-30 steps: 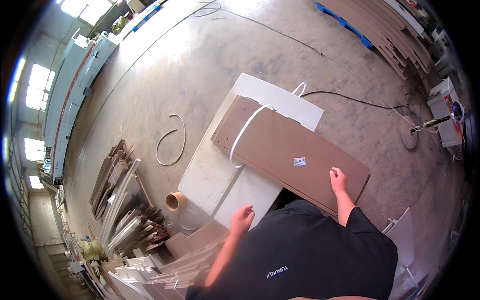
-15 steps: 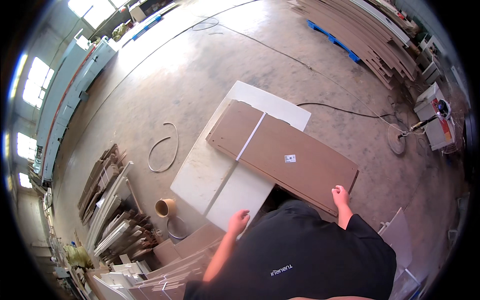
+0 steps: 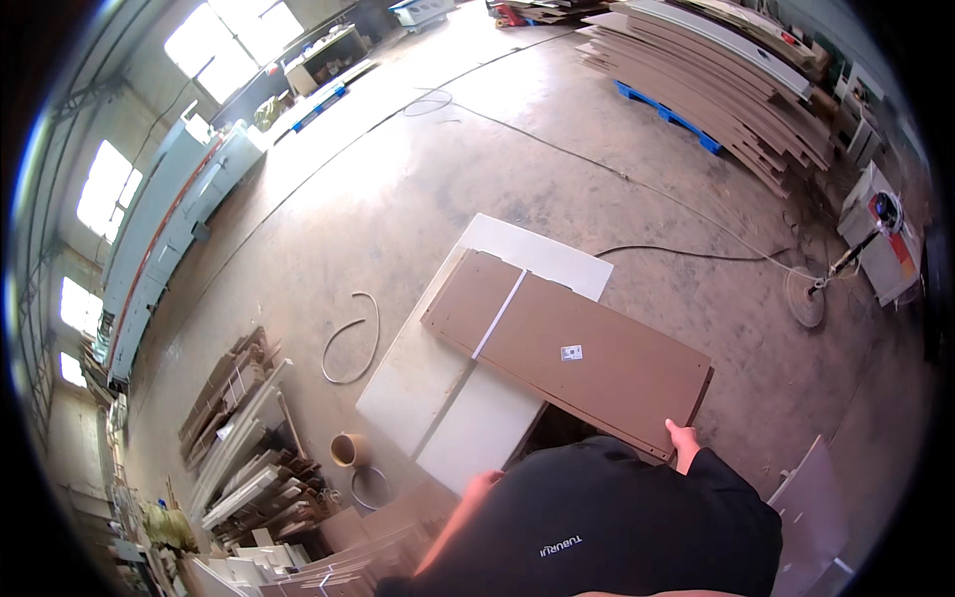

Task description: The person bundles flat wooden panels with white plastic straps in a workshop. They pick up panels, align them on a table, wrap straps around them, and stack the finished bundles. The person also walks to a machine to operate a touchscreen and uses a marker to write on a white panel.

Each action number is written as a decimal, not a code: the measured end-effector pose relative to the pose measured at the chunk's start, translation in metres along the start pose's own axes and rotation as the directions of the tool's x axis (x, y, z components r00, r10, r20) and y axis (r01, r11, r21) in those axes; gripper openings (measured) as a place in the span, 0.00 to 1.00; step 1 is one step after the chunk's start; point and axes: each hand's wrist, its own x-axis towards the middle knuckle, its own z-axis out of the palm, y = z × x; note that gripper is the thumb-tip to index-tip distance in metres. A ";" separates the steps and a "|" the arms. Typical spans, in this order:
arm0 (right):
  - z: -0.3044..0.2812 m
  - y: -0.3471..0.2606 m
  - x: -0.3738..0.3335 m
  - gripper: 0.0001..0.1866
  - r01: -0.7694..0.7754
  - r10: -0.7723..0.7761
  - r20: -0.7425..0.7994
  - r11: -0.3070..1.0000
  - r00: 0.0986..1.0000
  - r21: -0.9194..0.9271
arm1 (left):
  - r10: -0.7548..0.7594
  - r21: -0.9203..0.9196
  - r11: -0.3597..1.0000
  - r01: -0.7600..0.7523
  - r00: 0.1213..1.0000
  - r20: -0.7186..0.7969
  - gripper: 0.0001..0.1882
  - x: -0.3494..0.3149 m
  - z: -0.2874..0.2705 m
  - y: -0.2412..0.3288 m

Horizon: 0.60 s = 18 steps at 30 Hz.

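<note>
- I am watching through the head camera, and the main thing before me is a flat, rectangular stack of matte brown boards (image 3: 607,338), lying partly across a smooth white tabletop (image 3: 403,383) with its right end reaching out past the white surface
- I see a plain, even brown top face, with small dark holes near the short ends and thin layered lines along the long edge nearest the body
- A narrow white strap (image 3: 500,313) crosses the stack nearer its left end, lying flat over the top and meeting the near long edge
- A small white printed label (image 3: 571,353) sits on the top face, right of the strap
- My right hand (image 3: 683,440) is at the near right corner of the stack, thumb laid on the brown face; its other fingers are mostly hidden past the edge, so I cannot tell whether they pinch the boards
- My left hand (image 3: 483,484) is blurred, just beside the near edge of the tabletop, and I cannot tell whether its fingers are spread or pressed together
- On the grey concrete floor (image 3: 288,269) to the left I see a loose pale strap coil (image 3: 376,343) and a tan cardboard ring (image 3: 348,451)
</note>
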 end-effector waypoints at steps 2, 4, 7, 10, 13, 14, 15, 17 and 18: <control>0.004 0.009 0.001 0.53 -0.029 0.030 -0.030 0.999 0.999 0.039 | 0.080 0.077 0.994 -0.081 0.997 0.014 0.26 -0.009 0.012 0.005; -0.004 0.017 0.003 0.52 -0.098 0.093 0.072 0.993 0.993 0.072 | -0.028 -0.025 0.999 0.031 0.996 0.089 0.26 -0.005 0.021 0.017; -0.013 0.019 0.005 0.51 -0.139 0.113 0.153 0.975 0.982 0.171 | -0.074 -0.027 0.997 0.077 0.994 0.081 0.25 0.006 0.035 0.017; -0.029 0.003 -0.011 0.50 -0.172 0.108 0.272 0.959 0.956 0.224 | -0.119 -0.025 0.993 0.119 0.993 0.008 0.24 0.005 0.046 0.016; -0.040 0.006 -0.012 0.50 -0.206 0.099 0.382 0.945 0.919 0.252 | -0.072 0.031 0.997 0.070 0.996 0.043 0.23 0.004 0.047 0.019; -0.042 0.006 -0.003 0.49 -0.204 0.081 0.411 0.943 0.908 0.263 | -0.032 0.056 0.998 0.028 0.997 0.065 0.23 0.007 0.047 0.023; -0.041 0.008 0.004 0.48 -0.198 0.095 0.391 0.952 0.915 0.232 | -0.067 0.018 0.998 0.066 0.996 0.061 0.23 0.008 0.046 0.025; -0.037 0.010 0.011 0.47 -0.187 0.124 0.353 0.971 0.928 0.150 | -0.149 -0.073 0.985 0.153 0.987 0.056 0.22 -0.001 0.049 0.026; -0.037 0.011 0.014 0.46 -0.197 0.138 0.352 0.971 0.926 0.137 | -0.186 -0.069 0.979 0.190 0.981 0.057 0.21 0.000 0.052 0.019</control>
